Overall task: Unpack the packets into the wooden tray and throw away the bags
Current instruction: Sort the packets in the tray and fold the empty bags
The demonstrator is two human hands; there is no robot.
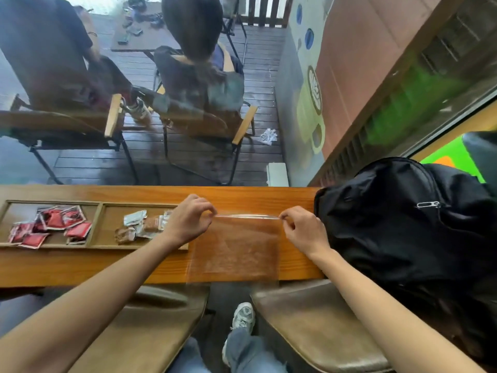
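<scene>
— What was that bag you pinched between your left hand and right hand made of?

— Clear, thin plastic film, glossy, with a stiffer seal strip along the top edge that you held. The counter under it was orange-brown wood, smooth and lightly varnished, grain showing through the film.

— And left of your left hand?

— A matt wooden tray. Red packets in it looked like shiny foil; the brown and white packets nearer your hand were crinkled and glossy.

— By your right hand?

— A black backpack in creased, faintly shiny fabric, with a metal zip pull.
</scene>
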